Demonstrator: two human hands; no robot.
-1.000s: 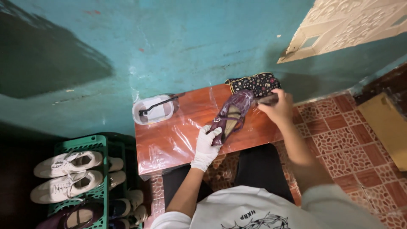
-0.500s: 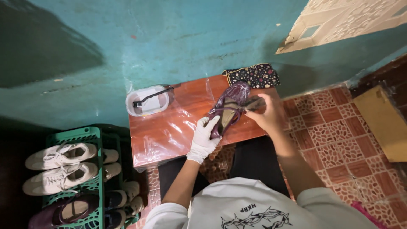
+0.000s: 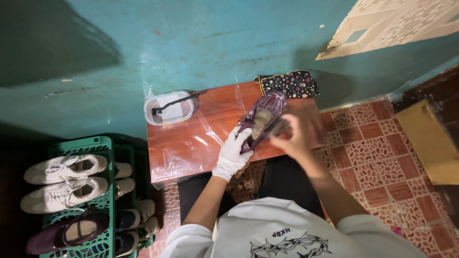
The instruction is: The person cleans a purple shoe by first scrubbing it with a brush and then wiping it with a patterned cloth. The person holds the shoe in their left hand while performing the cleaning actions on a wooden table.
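The gloved left hand (image 3: 233, 152) is clenched around the heel end of a purple shoe (image 3: 264, 116), held tilted over the plastic-covered wooden table (image 3: 191, 143), toe pointing to about one o'clock. The bare right hand (image 3: 292, 136) grasps a dark, blurred object (kind not discernible) pressed against the shoe's opening. Work on this shoe appears mid-course; a white tub (image 3: 169, 109) with a brush sits at ten o'clock, a patterned cloth (image 3: 289, 83) at twelve.

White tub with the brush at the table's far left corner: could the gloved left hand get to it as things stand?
Probably yes, but only after letting go. The left hand grips the purple shoe; between it and the white tub lies only bare plastic-covered table, with nothing standing in the way.
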